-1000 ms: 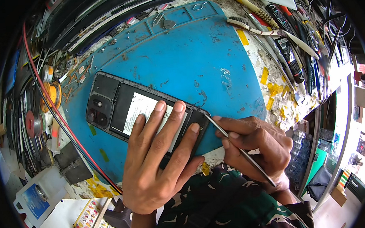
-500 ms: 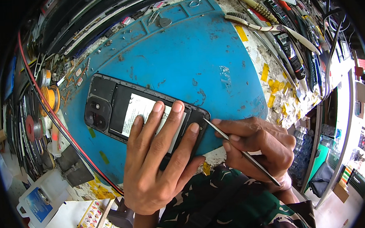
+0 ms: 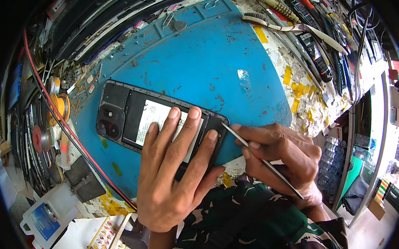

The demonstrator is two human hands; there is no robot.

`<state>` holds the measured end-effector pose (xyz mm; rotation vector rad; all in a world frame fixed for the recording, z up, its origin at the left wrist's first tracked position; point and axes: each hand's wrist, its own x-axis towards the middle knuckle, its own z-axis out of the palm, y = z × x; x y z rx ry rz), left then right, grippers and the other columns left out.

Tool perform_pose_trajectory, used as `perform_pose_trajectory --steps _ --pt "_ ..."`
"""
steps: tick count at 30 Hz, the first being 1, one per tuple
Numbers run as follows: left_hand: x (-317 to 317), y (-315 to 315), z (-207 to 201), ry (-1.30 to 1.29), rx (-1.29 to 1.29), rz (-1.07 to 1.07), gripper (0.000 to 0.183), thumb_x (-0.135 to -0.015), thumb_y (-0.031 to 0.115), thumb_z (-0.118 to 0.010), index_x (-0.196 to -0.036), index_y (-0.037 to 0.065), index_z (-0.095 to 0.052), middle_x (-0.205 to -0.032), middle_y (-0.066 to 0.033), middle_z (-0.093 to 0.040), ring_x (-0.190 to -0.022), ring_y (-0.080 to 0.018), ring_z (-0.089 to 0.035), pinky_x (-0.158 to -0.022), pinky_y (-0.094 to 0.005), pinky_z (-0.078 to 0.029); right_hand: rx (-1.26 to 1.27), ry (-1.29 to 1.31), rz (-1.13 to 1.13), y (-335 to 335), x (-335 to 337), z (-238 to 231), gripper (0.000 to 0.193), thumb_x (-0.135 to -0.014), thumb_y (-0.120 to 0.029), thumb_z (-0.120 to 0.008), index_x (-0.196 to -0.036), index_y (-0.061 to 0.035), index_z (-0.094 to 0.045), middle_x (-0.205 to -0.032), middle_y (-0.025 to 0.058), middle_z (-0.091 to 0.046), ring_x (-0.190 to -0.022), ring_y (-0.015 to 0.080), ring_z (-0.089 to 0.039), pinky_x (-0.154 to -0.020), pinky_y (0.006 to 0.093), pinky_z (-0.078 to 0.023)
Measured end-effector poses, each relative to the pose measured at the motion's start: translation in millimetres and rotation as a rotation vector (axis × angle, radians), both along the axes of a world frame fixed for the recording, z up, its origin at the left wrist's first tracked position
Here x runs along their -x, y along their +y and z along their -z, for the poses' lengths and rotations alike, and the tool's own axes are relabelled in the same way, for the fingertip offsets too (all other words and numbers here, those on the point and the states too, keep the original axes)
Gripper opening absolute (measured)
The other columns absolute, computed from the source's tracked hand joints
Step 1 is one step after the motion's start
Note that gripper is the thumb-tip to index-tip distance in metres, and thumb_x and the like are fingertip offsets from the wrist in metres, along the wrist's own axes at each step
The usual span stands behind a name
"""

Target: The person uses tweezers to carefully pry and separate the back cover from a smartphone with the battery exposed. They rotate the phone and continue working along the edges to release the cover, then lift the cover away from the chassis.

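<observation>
A black smartphone [image 3: 133, 111] with its back cover off lies at a slant on a blue work mat [image 3: 196, 66]; its camera block is toward the left and a white battery label shows in the middle. My left hand [image 3: 172, 171] lies across the phone with fingers spread, fingertips on the label and the lower right part. In my right hand [image 3: 284, 154] is a thin metal pry tool [image 3: 271, 168], pinched between thumb and fingers. Its tip touches the phone's right end, near the corner. Part of the phone's near edge is hidden under my left hand.
Toothbrushes [image 3: 293, 28], tubes [image 3: 315, 60] and thin tools crowd the right of the bench. Orange and red wire spools [image 3: 61, 107] stand at left, beside a red and black cable [image 3: 69, 138]. A white plastic jug [image 3: 44, 223] is lower left. Small screws lie along the mat's far edge.
The view has shifted slightly. The pry tool's tip has moved a little up toward the phone's corner, with my right hand. My left hand stays on the phone.
</observation>
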<state>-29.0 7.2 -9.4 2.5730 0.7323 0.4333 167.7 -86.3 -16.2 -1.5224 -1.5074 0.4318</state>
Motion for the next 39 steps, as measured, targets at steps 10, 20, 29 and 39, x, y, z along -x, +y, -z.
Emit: perform_pose_trajectory --steps 10,20,29,39 --pt "-0.7 -1.8 1.3 -0.011 0.001 -0.014 0.057 -0.083 0.024 -0.082 -0.136 0.012 -0.065 -0.152 -0.0173 -0.052 -0.141 -0.0411 -0.047 -0.112 -0.0600 -0.039 0.006 0.005 0.071 -1.1 1.6 -0.4 0.021 -0.075 0.010 -0.077 -0.089 -0.0006 -0.065 -0.101 0.0112 -0.076 -0.076 0.0241 -0.074 -0.066 0.0329 -0.060" --pt "-0.5 -0.6 0.6 -0.003 0.002 -0.006 0.057 -0.082 0.025 -0.082 -0.135 0.012 -0.066 -0.153 -0.0168 -0.051 -0.142 -0.0411 -0.047 -0.111 -0.0601 -0.040 -0.010 -0.007 0.094 -0.2 2.8 0.9 0.020 -0.075 0.010 -0.076 -0.088 -0.0008 -0.066 -0.098 0.0103 -0.077 -0.073 0.0223 -0.074 -0.065 0.0317 -0.060" --pt "-2.6 0.0 0.1 -0.006 -0.034 -0.027 0.048 -0.087 0.036 -0.076 -0.125 0.007 -0.072 -0.141 -0.0184 -0.062 -0.137 -0.0416 -0.052 -0.113 -0.0582 -0.039 0.003 -0.052 0.086 0.3 1.0 1.8 0.021 -0.074 0.009 -0.077 -0.086 -0.0018 -0.064 -0.099 0.0101 -0.077 -0.071 0.0214 -0.073 -0.064 0.0312 -0.059" --pt "-2.3 -0.1 2.6 -0.041 -0.039 -0.033 0.049 -0.085 0.035 -0.078 -0.126 0.008 -0.072 -0.142 -0.0174 -0.061 -0.137 -0.0411 -0.053 -0.113 -0.0574 -0.039 0.017 -0.013 0.106 -1.3 2.7 -0.7 0.021 -0.075 0.009 -0.077 -0.092 -0.0001 -0.068 -0.093 0.0105 -0.076 -0.072 0.0220 -0.074 -0.064 0.0307 -0.058"
